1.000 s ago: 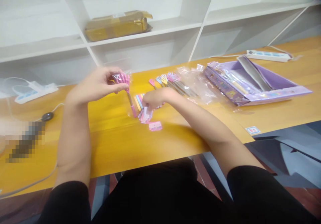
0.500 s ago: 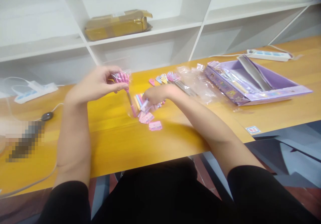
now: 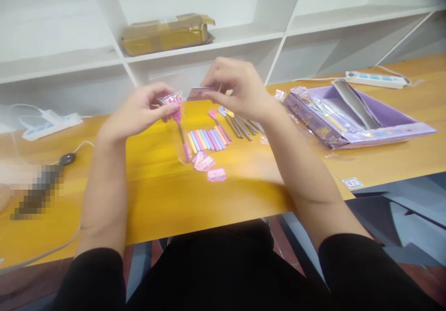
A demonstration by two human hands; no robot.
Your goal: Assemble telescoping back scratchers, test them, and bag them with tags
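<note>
My left hand [image 3: 146, 109] pinches a clear plastic bag [image 3: 185, 155] at its top. Inside the bag is a pink back scratcher [image 3: 176, 115] with a hand-shaped head, a metal rod and a pink grip hanging downward. My right hand [image 3: 240, 85] holds a small card [image 3: 200, 92] between thumb and fingers, close to the bag's upper right side. Below lies a row of several pastel grips [image 3: 208, 140] in pink, yellow, blue and purple. More back scratchers [image 3: 237, 122] with pink, blue and yellow heads lie beyond, partly behind my right hand. Small pink cards [image 3: 204, 162] overlap nearer me.
A purple box [image 3: 362, 129] with wrapped items stands on the right of the table. Power strips [image 3: 52, 125] lie at the left and back right. A cable with a black switch [image 3: 67, 159] runs on the left. A taped carton [image 3: 167, 36] sits on the white shelf.
My right hand has lifted from the grips and small cards, up and right, and now holds a card beside the bag. My left hand still holds the bagged back scratcher, almost in place.
</note>
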